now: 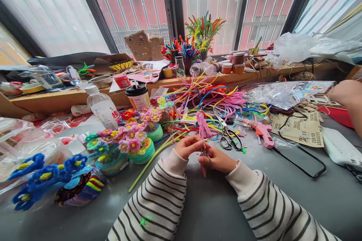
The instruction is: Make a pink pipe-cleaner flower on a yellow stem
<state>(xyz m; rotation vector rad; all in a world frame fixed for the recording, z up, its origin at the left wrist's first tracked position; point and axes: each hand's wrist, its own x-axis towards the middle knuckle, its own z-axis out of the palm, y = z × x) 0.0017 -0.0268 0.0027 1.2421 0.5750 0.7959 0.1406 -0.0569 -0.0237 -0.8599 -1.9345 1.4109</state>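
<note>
My left hand (190,147) and my right hand (215,161) meet over the front middle of the grey table, fingertips pinched close together. Between them is a thin, small piece, too hidden to name. Just beyond the fingertips shows a bundle of pink fuzzy pipe cleaners (201,124); whether it is held or lies behind the hands I cannot tell. A pair of black-handled scissors (230,137) lies beyond my right hand. Farther right is a pink hot glue gun (264,131) with a black cord. A yellow-green pipe cleaner (148,163) lies left of my left hand.
Pipe-cleaner flowers in pots (141,150) and blue flowers (46,177) crowd the left. A bottle (103,109) and lidded cup (137,97) stand behind them. Loose pipe cleaners (217,99) heap at the back. Sandpaper (304,128), a white device (342,147) and another person's arm (347,99) are right.
</note>
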